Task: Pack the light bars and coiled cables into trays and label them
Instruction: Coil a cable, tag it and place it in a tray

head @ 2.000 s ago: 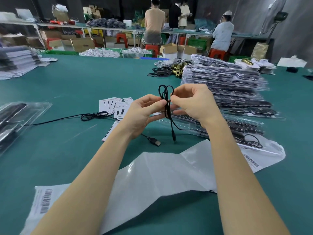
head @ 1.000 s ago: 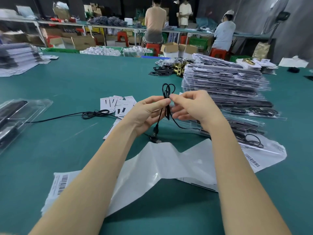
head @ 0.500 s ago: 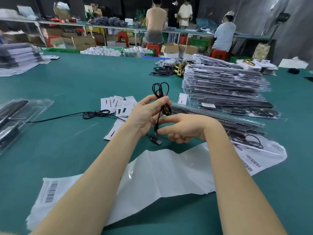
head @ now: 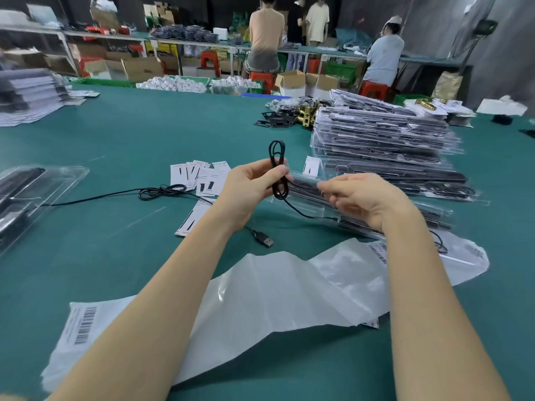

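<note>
Got the thin black cable [head: 278, 172] bunched in loops, pinched in my left hand [head: 251, 189] above the middle of the green table [head: 121, 134], right hand [head: 365, 200] gripping its tail, so I'd wind snugly to fit a clear plastic tray [head: 324, 195].

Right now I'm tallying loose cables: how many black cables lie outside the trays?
2. One coiled cable is held in the left hand; a second cable lies on the table beside the labels. Others may be hidden.
</note>
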Demonstrator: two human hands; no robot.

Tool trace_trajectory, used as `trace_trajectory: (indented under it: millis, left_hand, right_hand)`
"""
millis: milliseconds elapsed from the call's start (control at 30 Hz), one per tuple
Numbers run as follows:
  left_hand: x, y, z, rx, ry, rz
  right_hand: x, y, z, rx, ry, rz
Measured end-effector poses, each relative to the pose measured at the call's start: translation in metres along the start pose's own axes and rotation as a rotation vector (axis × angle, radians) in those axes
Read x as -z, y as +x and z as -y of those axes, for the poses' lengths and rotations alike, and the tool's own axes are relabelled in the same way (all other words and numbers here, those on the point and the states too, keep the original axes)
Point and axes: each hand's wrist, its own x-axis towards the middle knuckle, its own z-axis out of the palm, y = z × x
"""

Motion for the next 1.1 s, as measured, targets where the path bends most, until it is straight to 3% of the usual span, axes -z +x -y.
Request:
trace_trajectory:
  millis: [133, 300, 367, 500, 633, 800, 1033, 1100]
  left_hand:
    - [-0.007, -0.002, -0.002, -0.063, 0.107, 0.062]
    - [-0.011, -0.006, -0.002, -0.060, 0.074, 0.083]
    - [-0.009, -0.006, -0.002, -0.035, 0.040, 0.105]
    - [-0.006, -0.006, -0.003, -0.012, -0.005, 0.086]
    - [-0.005, -0.006, -0.003, 0.030, -0.045, 0.086]
    - [-0.006, -0.008, -0.004, 0.047, -0.027, 0.071]
    - [-0.004, -0.008, -0.004, 0.049, -0.021, 0.032]
    - [-0.005, -0.008, -0.003, 0.023, 0.024, 0.043]
  right_hand:
    - [-0.013, 0.008, -0.002, 0.079, -0.012, -0.124]
    - [-0.029, 0.012, -0.003, 0.193, -0.346, -0.134]
    - [-0.032, 0.013, -0.003, 0.226, -0.374, -0.150]
    - [-0.032, 0.015, -0.006, 0.249, -0.164, -0.165]
    - [-0.034, 0.012, -0.006, 0.318, 0.081, -0.058]
    - [-0.041, 0.013, -0.009, 0.417, 0.157, -0.096]
    - [-0.033, 0.012, -0.013, 0.374, 0.238, 0.151]
    - [-0.036, 0.011, -0.012, 0.377, 0.244, 0.152]
